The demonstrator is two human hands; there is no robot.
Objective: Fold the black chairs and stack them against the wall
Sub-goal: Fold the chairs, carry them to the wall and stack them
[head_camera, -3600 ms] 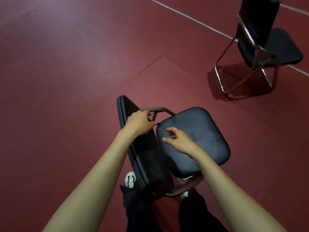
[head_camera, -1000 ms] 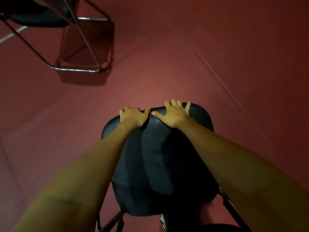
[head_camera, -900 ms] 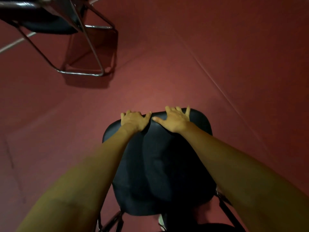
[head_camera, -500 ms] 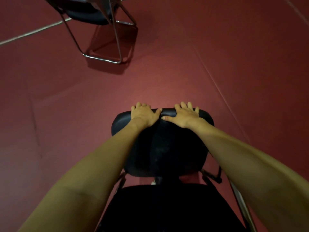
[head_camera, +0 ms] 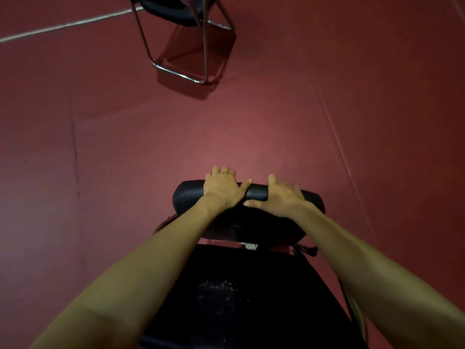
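Left hand (head_camera: 221,188) and right hand (head_camera: 281,199) grasp the top edge of the near black chair (head_camera: 256,193); a second black chair (head_camera: 173,11) stands well apart; two chairs, two hands.

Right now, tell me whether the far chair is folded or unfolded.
Unfolded: the far chair stands on its own splayed legs, with the seat lowered flat.

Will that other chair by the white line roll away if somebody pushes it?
Probably not: the far chair shows bent metal runners, no wheels, so it would likely scrape along the red floor. Its thin tube frame suggests it is fairly light. Pushed up high, it might tip.
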